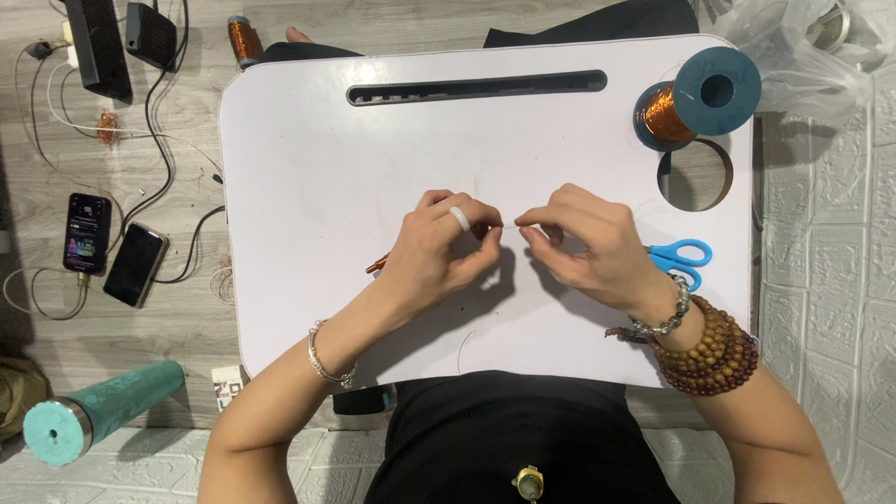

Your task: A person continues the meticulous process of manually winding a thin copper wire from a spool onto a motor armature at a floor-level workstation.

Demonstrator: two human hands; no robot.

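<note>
My left hand [441, 250], with a white ring on one finger, pinches a small copper-coloured piece [377, 266] whose end sticks out to the left. My right hand [586, 245] pinches a thin wire [505, 227] stretched between both hands' fingertips. Both hands hover over the middle of a white lap table [308, 187]. A thin wire strand runs up toward a teal spool of copper wire [695, 98] at the table's far right corner.
Blue-handled scissors [686, 255] lie under my right wrist. The table has a long slot [476, 87] and a round cup hole [695, 175]. Two phones [112, 247], cables, a teal cylinder [98, 411], another copper spool [245, 39] and a plastic bag [812, 47] lie on the floor.
</note>
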